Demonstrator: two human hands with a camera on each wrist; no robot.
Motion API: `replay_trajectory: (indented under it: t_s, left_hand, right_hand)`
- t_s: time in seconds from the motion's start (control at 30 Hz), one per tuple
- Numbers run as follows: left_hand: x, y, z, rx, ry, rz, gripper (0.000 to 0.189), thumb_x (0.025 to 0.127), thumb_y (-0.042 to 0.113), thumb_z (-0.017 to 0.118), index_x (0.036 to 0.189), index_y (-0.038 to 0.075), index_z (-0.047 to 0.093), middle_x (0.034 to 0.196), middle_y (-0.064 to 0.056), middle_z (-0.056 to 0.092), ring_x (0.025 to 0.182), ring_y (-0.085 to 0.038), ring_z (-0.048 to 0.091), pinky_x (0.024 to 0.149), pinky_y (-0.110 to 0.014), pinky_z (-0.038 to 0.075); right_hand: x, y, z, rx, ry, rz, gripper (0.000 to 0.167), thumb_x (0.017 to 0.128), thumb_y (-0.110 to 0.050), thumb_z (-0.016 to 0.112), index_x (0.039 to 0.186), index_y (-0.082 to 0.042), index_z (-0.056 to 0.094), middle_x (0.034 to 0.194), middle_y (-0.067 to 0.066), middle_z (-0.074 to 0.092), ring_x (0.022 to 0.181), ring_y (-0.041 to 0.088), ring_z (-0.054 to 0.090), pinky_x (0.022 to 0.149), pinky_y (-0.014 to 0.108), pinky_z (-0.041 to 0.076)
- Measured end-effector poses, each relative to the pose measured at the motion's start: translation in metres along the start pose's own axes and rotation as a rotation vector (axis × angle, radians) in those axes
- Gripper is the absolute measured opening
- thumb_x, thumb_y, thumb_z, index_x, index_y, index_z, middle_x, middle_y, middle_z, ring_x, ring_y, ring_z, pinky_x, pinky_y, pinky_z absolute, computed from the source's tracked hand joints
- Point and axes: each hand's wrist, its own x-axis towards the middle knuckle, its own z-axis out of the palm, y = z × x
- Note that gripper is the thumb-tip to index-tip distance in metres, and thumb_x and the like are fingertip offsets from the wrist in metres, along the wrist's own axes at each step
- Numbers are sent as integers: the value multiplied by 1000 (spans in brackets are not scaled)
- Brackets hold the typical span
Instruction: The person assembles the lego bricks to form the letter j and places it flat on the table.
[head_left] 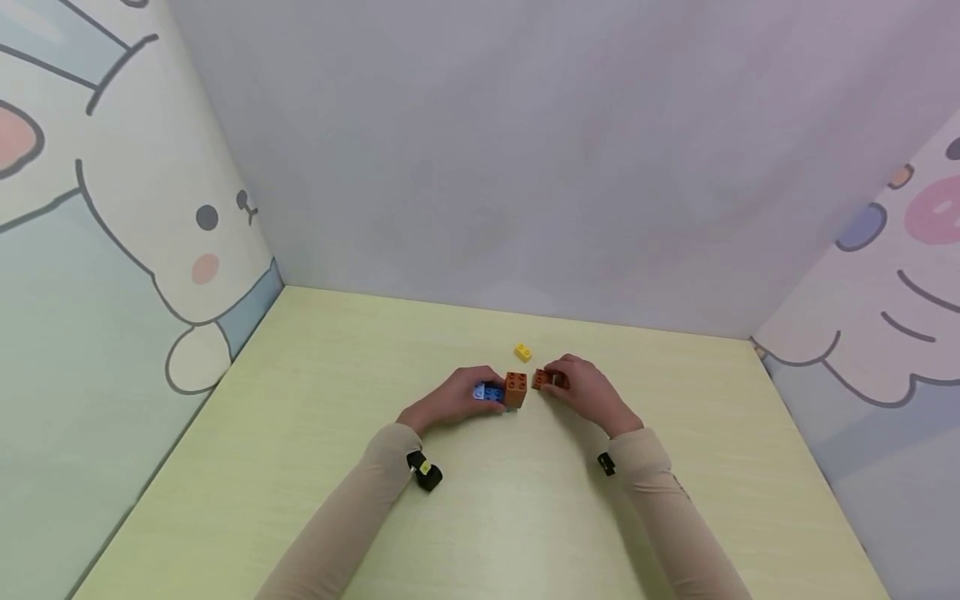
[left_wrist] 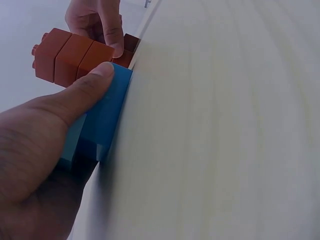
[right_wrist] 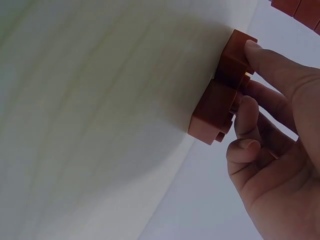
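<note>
My left hand point(head_left: 457, 395) grips blue toy building bricks point(head_left: 492, 394) low over the table, its thumb point(left_wrist: 82, 92) along the side of a blue brick point(left_wrist: 107, 110). Against the blue end stands a stack of reddish-brown bricks point(head_left: 515, 390), several layers tall with studs on top; whether it is joined to the blue is unclear. Just right of the stack, my right hand point(head_left: 588, 393) pinches a small reddish-brown brick point(right_wrist: 237, 57) between thumb and fingers. A second reddish-brown brick point(right_wrist: 212, 110) sits right beside it on the table, touching it, studs toward the curled fingers.
A small yellow brick point(head_left: 522, 352) lies on the pale wooden table point(head_left: 360, 333), beyond the stack. Behind the table rises a plain grey wall point(head_left: 495, 167). Panels with cartoon animals point(head_left: 150, 208) flank both sides. Dark devices point(head_left: 425, 471) are strapped at the wrists.
</note>
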Motion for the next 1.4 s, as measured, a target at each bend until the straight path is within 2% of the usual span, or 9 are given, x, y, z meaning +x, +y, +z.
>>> replay_trajectory:
  t_s: [0.3,0.57,0.93,1.17,1.4]
  left_hand:
    - [0,-1,1,-1,-1,0,42,92,33,77,128,15,66,124,0,69,111,-12,62,101,-35,52]
    - [0,-1,0,-28,9,5,42,92,33,77,128,14,66,124,-1,69,111,-14,62,101,-38,52]
    - [0,-1,0,-32,4,1,42,92,32,77,128,14,66,125,0,70,113,-12,63,103,-38,52]
    - [0,-3,0,-40,3,1,40,92,33,77,127,17,66,123,2,70,111,-11,62,102,-35,52]
    - [0,-4,0,-22,15,37,38,92,34,77,125,18,67,120,2,71,106,-11,63,98,-32,53]
  right_hand:
    - [-3,-1,-2,40,-6,5,36,95,-27,74,122,-5,72,106,8,70,88,16,60,80,34,53]
    - [-7,-9,-14,79,42,-58,33,95,-25,74,121,-6,72,101,6,68,80,12,55,69,25,47]
    - [-12,-28,-35,119,101,-135,35,97,-25,70,126,-5,69,108,7,67,79,12,55,69,25,50]
    - [-17,-46,-44,163,81,-164,35,99,-26,67,130,-9,68,111,3,65,80,11,53,67,22,49]
    - [-20,-59,-44,165,68,-249,33,99,-23,67,131,-13,67,110,0,63,81,10,52,68,22,48]
